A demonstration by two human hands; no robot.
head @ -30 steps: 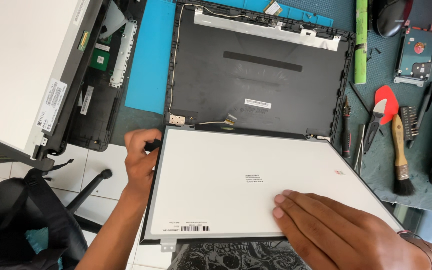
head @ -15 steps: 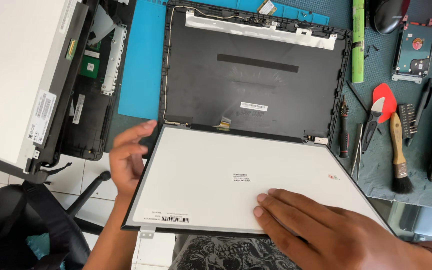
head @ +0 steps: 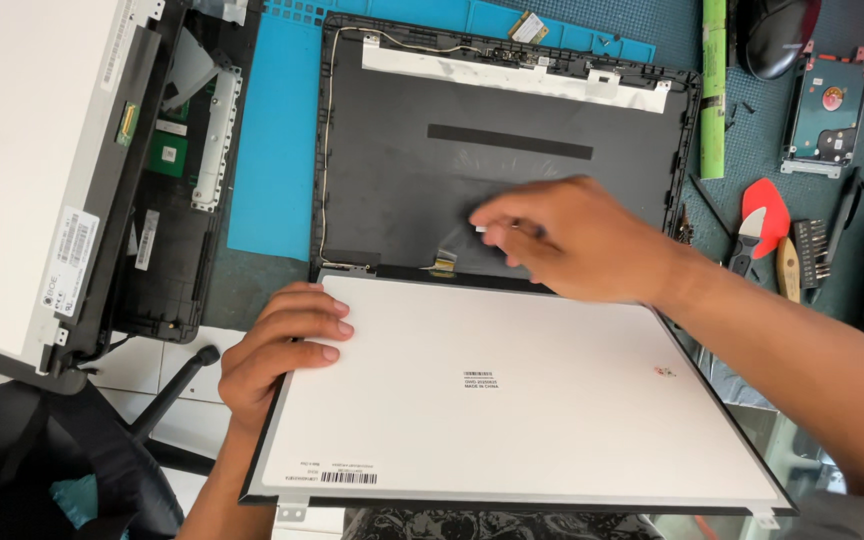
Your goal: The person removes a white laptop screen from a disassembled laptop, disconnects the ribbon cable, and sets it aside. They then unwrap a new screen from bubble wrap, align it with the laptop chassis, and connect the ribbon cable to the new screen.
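A flat display panel (head: 552,420) lies white back up, overhanging the near edge of the bench. My left hand (head: 277,350) grips its left edge, fingers on top. Behind it sits the dark, empty laptop lid shell (head: 402,180), joined to the panel by a short flex cable (head: 442,264). My right hand (head: 582,240) hovers over the lower middle of the shell. Its blurred fingertips reach left to a small white label and hold nothing that I can see.
A blue mat (head: 272,150) lies under the shell. A second white panel (head: 22,170) and a dark laptop base (head: 167,250) are at the left. At the right are a hard drive (head: 827,120), a green strip (head: 714,90), a red pry tool (head: 762,205) and screwdriver bits (head: 812,250). A black chair (head: 52,460) stands below left.
My right hand has lifted off the panel's near right part and moved up over the lid shell. My left hand still holds the panel's left edge.
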